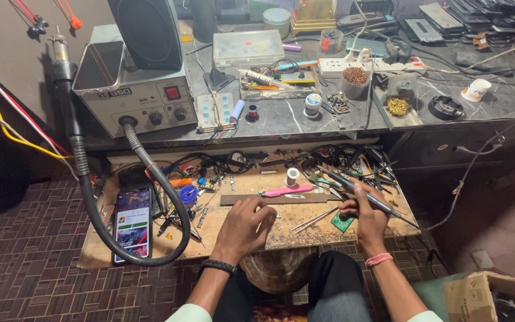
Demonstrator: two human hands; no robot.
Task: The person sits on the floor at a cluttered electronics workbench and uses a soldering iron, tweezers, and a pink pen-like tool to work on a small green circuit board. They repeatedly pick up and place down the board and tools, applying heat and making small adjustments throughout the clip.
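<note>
My left hand (244, 228) rests knuckles-down on the low wooden work board (305, 216), fingers curled over something small that I cannot make out. My right hand (366, 219) grips a soldering iron (353, 189) like a pen, its tip pointing up-left and its cord trailing right. A small green circuit board (342, 222) lies just under the right hand. Metal tweezers (314, 220) lie between the two hands. A pink-handled tool (286, 191) and a solder spool (292, 176) lie just beyond.
A lit smartphone (133, 223) lies at the board's left, ringed by the thick black hose (150, 179) of a grey hot-air station (135, 89). Tangled wires and hand tools crowd the board's back edge. The marble shelf (287, 119) above holds boxes, a power strip and jars.
</note>
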